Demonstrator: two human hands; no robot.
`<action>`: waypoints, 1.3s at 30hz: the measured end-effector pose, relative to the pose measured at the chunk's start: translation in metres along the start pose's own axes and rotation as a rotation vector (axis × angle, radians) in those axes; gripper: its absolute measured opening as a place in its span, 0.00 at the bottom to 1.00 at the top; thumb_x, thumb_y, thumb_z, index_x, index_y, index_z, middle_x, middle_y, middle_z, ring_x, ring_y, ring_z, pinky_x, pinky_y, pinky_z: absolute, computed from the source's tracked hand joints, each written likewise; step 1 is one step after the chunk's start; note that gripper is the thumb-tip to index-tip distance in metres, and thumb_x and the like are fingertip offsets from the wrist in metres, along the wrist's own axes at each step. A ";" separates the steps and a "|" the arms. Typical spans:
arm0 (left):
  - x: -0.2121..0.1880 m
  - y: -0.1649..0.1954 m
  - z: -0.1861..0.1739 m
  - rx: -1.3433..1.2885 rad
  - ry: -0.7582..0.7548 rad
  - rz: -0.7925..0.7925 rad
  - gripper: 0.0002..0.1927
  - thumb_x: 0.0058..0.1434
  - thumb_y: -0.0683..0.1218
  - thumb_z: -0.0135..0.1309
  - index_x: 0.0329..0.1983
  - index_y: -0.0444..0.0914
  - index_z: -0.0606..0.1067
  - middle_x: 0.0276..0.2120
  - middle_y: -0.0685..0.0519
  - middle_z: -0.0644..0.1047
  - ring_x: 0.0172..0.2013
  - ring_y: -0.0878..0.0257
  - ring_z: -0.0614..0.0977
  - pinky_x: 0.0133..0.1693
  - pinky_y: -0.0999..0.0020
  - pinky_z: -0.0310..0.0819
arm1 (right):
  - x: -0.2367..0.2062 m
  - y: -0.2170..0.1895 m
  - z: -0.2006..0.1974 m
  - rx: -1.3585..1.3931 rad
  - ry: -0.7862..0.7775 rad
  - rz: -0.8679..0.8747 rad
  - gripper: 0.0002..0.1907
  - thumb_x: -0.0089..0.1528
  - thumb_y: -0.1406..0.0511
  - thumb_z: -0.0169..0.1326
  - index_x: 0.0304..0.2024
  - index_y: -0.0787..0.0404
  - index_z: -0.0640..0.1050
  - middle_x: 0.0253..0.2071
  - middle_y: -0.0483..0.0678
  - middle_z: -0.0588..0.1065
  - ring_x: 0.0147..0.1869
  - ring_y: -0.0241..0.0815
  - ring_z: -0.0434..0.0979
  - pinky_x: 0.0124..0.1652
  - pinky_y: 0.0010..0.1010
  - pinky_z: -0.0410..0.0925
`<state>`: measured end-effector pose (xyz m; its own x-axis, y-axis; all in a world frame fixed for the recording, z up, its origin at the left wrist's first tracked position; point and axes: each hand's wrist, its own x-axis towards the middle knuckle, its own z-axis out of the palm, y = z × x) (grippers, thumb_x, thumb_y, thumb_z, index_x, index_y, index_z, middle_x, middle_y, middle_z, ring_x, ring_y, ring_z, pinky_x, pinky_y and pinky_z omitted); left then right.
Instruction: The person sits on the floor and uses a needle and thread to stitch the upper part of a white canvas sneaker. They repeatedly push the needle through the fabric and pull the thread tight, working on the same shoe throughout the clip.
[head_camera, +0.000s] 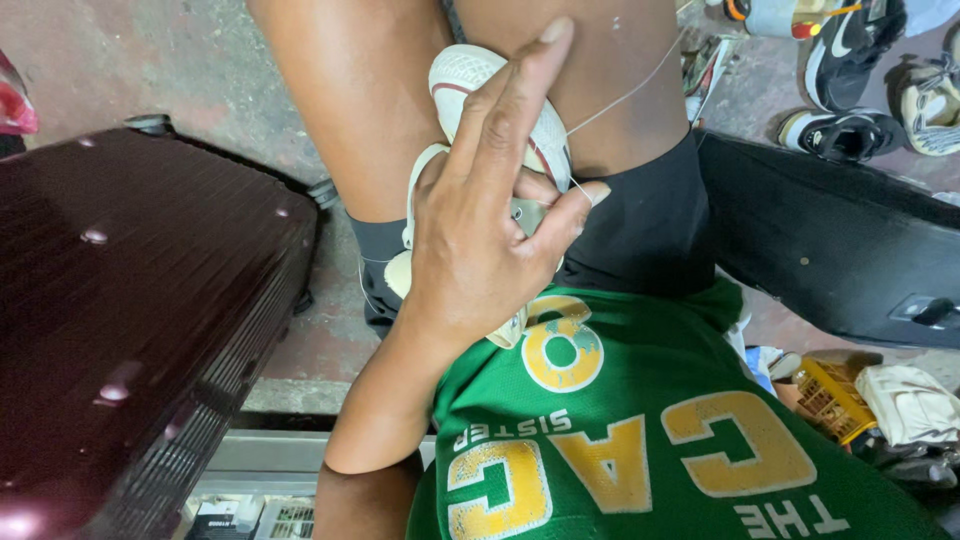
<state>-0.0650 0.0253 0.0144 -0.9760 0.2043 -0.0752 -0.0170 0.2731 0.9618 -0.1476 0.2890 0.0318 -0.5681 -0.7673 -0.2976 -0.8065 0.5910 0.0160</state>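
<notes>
I have a white shoe (470, 90) wedged between my bare thighs, its toe pointing away from me, and everything else sits around that shoe. My left hand (480, 230) lies flat over the shoe's top, covering most of it, fingers spread and stretched toward the toe, thumb pressed in by the side; it grips the shoe rather than hanging loose. A thin thread (630, 92) runs taut from beside my thumb, up and to the right of the shoe, across my thigh. My right hand is out of view, so I cannot tell what it does. Left of the shoe stands a dark red suitcase (130, 310). Right of it lies a black case (840, 240), and beyond that, several sneakers (850, 130) on the floor.
</notes>
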 end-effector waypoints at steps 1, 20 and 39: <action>0.000 0.002 -0.001 -0.038 -0.001 -0.031 0.43 0.65 0.35 0.66 0.76 0.43 0.56 0.72 0.51 0.65 0.52 0.65 0.83 0.46 0.81 0.82 | 0.000 0.000 -0.001 0.007 0.000 0.007 0.18 0.59 0.66 0.62 0.52 0.62 0.77 0.32 0.49 0.78 0.30 0.46 0.79 0.28 0.35 0.70; -0.059 -0.005 -0.042 -0.101 0.267 0.003 0.26 0.68 0.28 0.52 0.66 0.41 0.72 0.67 0.50 0.66 0.40 0.72 0.79 0.42 0.76 0.76 | 0.033 -0.060 -0.024 1.253 0.178 0.146 0.20 0.68 0.76 0.43 0.63 0.66 0.64 0.35 0.49 0.72 0.32 0.35 0.70 0.31 0.27 0.65; -0.055 -0.036 -0.056 0.282 0.519 0.041 0.10 0.67 0.39 0.64 0.50 0.35 0.78 0.44 0.48 0.75 0.39 0.60 0.79 0.39 0.71 0.73 | 0.054 -0.105 -0.015 0.859 0.347 0.156 0.35 0.59 0.71 0.76 0.63 0.63 0.70 0.28 0.45 0.69 0.28 0.34 0.70 0.30 0.25 0.63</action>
<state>-0.0227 -0.0481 -0.0011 -0.9545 -0.2467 0.1675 0.0122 0.5287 0.8487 -0.0963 0.1817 0.0288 -0.7882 -0.6135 -0.0478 -0.3987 0.5684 -0.7197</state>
